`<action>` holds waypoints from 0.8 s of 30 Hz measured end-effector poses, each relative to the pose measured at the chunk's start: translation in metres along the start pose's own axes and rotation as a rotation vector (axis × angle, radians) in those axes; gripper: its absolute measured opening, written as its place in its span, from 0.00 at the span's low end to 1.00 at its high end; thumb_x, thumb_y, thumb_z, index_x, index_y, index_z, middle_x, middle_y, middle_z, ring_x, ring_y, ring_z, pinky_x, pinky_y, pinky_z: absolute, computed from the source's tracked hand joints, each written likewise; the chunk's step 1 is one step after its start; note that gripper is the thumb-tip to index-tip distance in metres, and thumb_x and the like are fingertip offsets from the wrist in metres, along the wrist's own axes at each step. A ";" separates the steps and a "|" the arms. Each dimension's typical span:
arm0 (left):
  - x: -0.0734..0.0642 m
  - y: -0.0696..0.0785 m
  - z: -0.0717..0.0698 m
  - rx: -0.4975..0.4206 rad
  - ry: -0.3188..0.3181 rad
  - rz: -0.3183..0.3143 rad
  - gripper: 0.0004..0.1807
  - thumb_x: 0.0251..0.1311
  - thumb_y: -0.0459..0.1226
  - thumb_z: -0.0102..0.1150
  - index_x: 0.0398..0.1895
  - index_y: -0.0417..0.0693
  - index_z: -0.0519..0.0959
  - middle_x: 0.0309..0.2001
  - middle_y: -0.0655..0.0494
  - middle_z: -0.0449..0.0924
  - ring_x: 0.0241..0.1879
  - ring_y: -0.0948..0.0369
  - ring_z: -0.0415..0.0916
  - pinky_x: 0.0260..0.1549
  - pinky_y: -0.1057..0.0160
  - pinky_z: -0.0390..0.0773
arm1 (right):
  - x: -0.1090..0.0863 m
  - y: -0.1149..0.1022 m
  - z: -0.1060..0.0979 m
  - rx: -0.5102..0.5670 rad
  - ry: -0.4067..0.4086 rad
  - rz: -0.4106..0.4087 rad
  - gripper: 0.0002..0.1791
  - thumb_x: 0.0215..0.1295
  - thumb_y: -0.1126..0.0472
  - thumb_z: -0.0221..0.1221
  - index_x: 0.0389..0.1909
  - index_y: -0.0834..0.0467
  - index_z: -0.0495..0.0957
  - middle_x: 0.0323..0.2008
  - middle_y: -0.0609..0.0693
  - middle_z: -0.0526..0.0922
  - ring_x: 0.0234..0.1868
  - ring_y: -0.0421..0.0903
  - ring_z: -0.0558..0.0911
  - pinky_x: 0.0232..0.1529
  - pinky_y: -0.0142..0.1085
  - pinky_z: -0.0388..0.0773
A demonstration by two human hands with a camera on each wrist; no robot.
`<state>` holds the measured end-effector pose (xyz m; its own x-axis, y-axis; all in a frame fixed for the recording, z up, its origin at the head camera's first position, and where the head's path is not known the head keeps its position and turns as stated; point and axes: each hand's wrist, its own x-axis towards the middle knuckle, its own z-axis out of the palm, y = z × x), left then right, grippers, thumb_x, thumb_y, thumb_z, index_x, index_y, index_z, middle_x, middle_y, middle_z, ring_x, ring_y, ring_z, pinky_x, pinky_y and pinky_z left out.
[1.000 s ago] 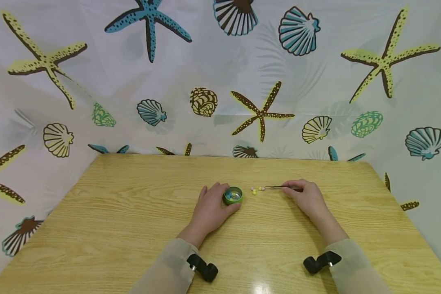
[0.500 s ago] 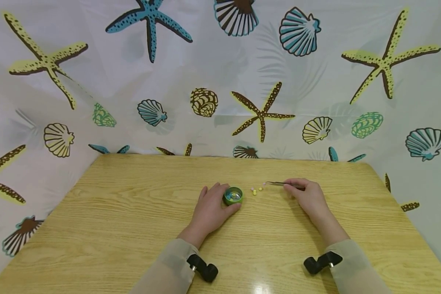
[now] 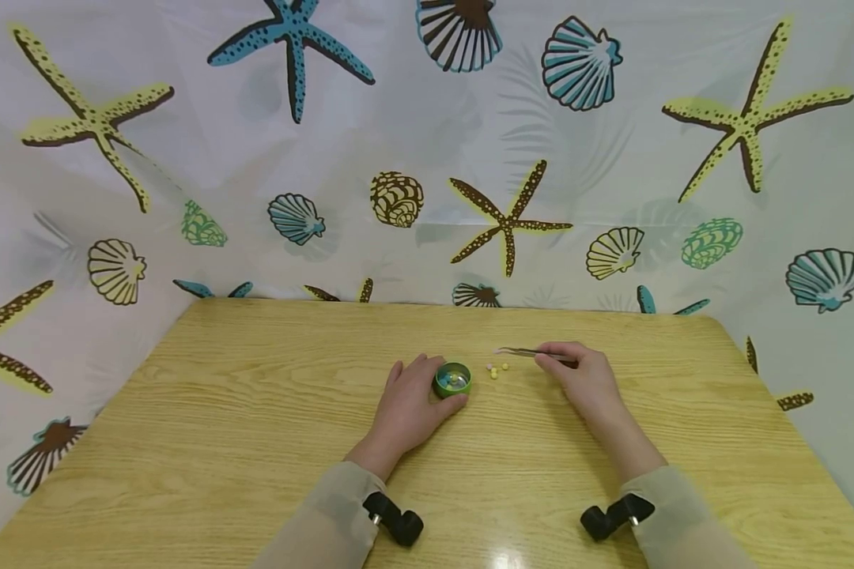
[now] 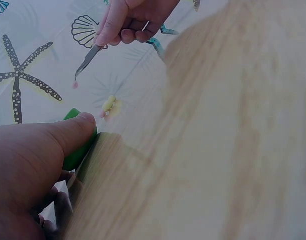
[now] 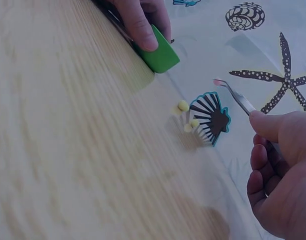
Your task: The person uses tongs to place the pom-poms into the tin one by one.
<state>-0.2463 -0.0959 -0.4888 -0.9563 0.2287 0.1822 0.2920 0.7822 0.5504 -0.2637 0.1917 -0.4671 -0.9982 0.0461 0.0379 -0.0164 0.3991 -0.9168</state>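
My left hand (image 3: 409,407) grips a small round green container (image 3: 454,393) from its left side, thumb on the near side of the wall. Blue and yellow bits lie inside it. Between the thumb and fingers of my right hand (image 3: 589,383) is a pair of bent-tip tweezers (image 3: 530,352). Its tips pinch a small pink bead (image 5: 216,82), raised above the table in the right wrist view. Below and beside the tips, a few yellow beads (image 3: 494,374) and a pink bead (image 3: 489,367) lie on the table, just right of the container.
The wood-grain table (image 3: 292,427) runs back to a pale curtain (image 3: 341,261) printed with shells and starfish. Black camera mounts (image 3: 393,518) sit on both sleeves.
My right hand has lifted the tweezers with the pink bead off the table and carried it left, toward the container. My left hand stays in place on the container.
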 end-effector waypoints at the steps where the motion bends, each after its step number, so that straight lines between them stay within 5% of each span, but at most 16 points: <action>1: 0.000 0.000 0.000 0.001 -0.001 0.000 0.37 0.72 0.53 0.74 0.76 0.41 0.76 0.74 0.42 0.77 0.82 0.43 0.63 0.85 0.38 0.46 | -0.001 -0.002 0.002 0.001 -0.004 -0.004 0.17 0.79 0.52 0.69 0.60 0.56 0.90 0.59 0.54 0.87 0.55 0.49 0.83 0.52 0.37 0.80; 24: 0.000 0.000 0.000 -0.002 -0.012 -0.010 0.38 0.73 0.53 0.73 0.76 0.42 0.76 0.75 0.43 0.77 0.82 0.44 0.62 0.85 0.38 0.45 | -0.015 -0.015 0.033 -0.020 -0.075 -0.137 0.10 0.78 0.59 0.70 0.54 0.56 0.92 0.51 0.51 0.88 0.50 0.47 0.85 0.50 0.38 0.84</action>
<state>-0.2463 -0.0958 -0.4884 -0.9593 0.2278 0.1670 0.2824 0.7836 0.5534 -0.2504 0.1543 -0.4671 -0.9882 -0.0779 0.1321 -0.1526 0.4148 -0.8970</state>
